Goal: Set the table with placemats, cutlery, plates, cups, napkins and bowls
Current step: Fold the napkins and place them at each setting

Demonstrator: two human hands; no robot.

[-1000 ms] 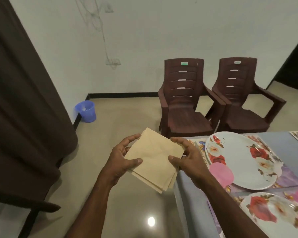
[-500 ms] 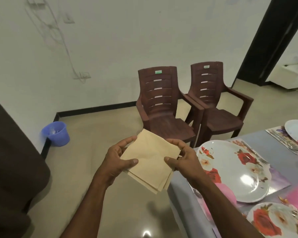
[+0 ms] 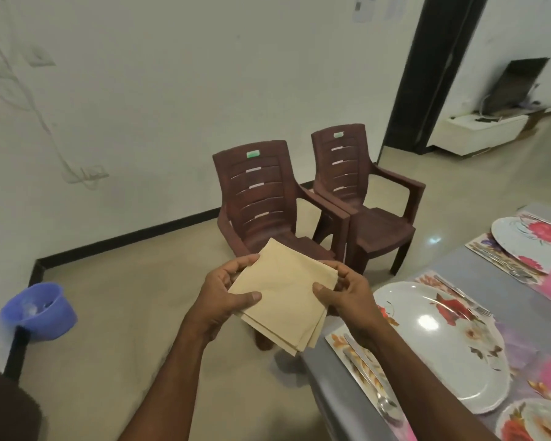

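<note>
- Napkins (image 3: 283,294) are sitting in a small tan stack, up in the air, just off the near left corner of the bench (image 3: 331,370).
- Both hands are holding the stack. The left hand (image 3: 223,297) is pinching its left side, thumb on top and fingers under. The right hand (image 3: 347,297) is pinching its right side the same way.
- The napkins are looking thin, soft and very light. They are bending a little, and the bottom corners are fanning apart, so I am guessing there are a few sheets.
- Soft sheets like these are likely to slide over each other. One could slip out if the pinch is loose.
- The best spot to take one is probably a loose corner of the top sheet, peeling it off with a thumb while the other hand is keeping the rest together.
- They are not going to break, but they could crumple, so a gentle pinch is enough.
- On the bench, flowery plates (image 3: 442,345) are already lying on placemats (image 3: 341,342), with cutlery (image 3: 366,374) beside them along the near edge.
- I am not seeing any tan napkin on the bench yet, so that job looks just about to start.
- Two brown chairs (image 3: 261,202) are standing past the bench's end, and a blue bucket (image 3: 39,310) is sitting by the wall.
</note>
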